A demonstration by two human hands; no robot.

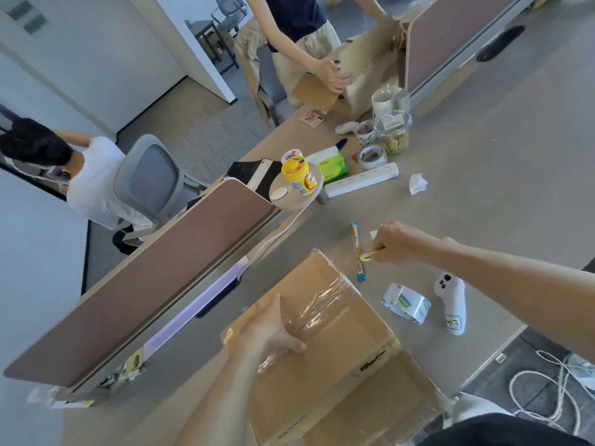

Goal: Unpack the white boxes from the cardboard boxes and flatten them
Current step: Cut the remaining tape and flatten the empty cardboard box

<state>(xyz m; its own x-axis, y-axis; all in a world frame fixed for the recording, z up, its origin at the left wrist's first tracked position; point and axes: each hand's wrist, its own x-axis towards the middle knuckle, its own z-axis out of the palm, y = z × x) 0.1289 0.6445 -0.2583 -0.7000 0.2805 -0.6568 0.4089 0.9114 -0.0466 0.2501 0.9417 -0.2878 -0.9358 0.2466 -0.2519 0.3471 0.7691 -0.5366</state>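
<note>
Judging the task as hardly begun: working on a cardboard box (322, 365) lying on the desk (483, 140) close in front, with the top flaps still closed under clear tape (322, 304), crinkled along the seam. Seeing no white boxes anywhere, so probably keeping them inside, though not being able to check this through closed flaps. Pressing the left hand (273, 329) flat on the top of this box, fingers straight, grasping nothing, only steadying. Pinching with the right hand (397, 243) a small yellow-green tool (367, 257), to the right of the far corner of the box and just beside a long candy stick (356, 252); not being able to tell if a cutter or something else, being too small. Leaving therefore nearly everything to do: cutting the tape, opening the flaps, lifting out the contents, flattening. Noticing at the far end of the desk another person's hand (335, 75) handling a second cardboard box (370, 59), already open and bent, its contents not showing. Counting among the other containers a glass jar (392, 133) with pale snack pieces at the bottom, a white mug (384, 98) with the inside hidden, a yellow tub (299, 177) with the lid on, and a green tissue pack (331, 164) with a tissue sticking out.
</note>
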